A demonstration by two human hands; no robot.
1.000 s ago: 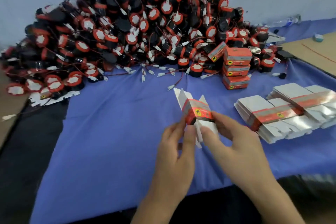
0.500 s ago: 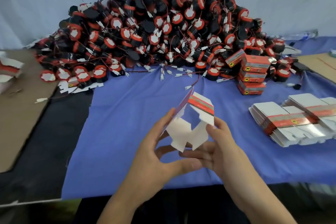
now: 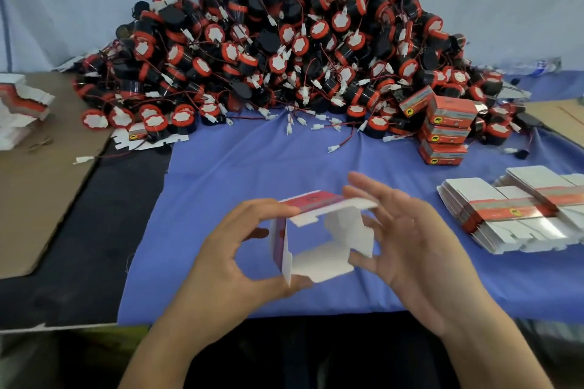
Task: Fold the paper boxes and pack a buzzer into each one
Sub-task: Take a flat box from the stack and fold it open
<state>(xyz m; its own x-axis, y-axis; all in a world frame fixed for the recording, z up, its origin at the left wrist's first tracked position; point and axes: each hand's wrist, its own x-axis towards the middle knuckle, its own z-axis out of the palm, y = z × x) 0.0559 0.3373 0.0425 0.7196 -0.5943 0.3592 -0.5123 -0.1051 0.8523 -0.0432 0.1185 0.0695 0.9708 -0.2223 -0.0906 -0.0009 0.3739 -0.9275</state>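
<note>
A half-opened paper box (image 3: pixel 322 262), white inside with a red printed band, hangs above the blue cloth (image 3: pixel 252 164) near the table's front edge. My left hand (image 3: pixel 221 265) pinches its left wall, fingers on the top edge and thumb under the bottom corner. My right hand (image 3: pixel 420 246) has spread, straight fingers touching the box's right side and end flaps. Its open end faces me with the flaps sticking out. A large pile of red-and-black buzzers (image 3: pixel 284 50) with wires fills the back of the table.
Three closed red boxes (image 3: pixel 447 129) are stacked at the pile's right edge. Bundles of flat box blanks (image 3: pixel 505 208) lie at the right, and more blanks (image 3: pixel 19 110) at the far left on brown cardboard (image 3: pixel 31 199). A flat blank (image 3: pixel 139 137) lies under buzzers.
The flat blank has been opened into a square tube and turned so its open end faces me. My right hand's fingers have spread out along its right side.
</note>
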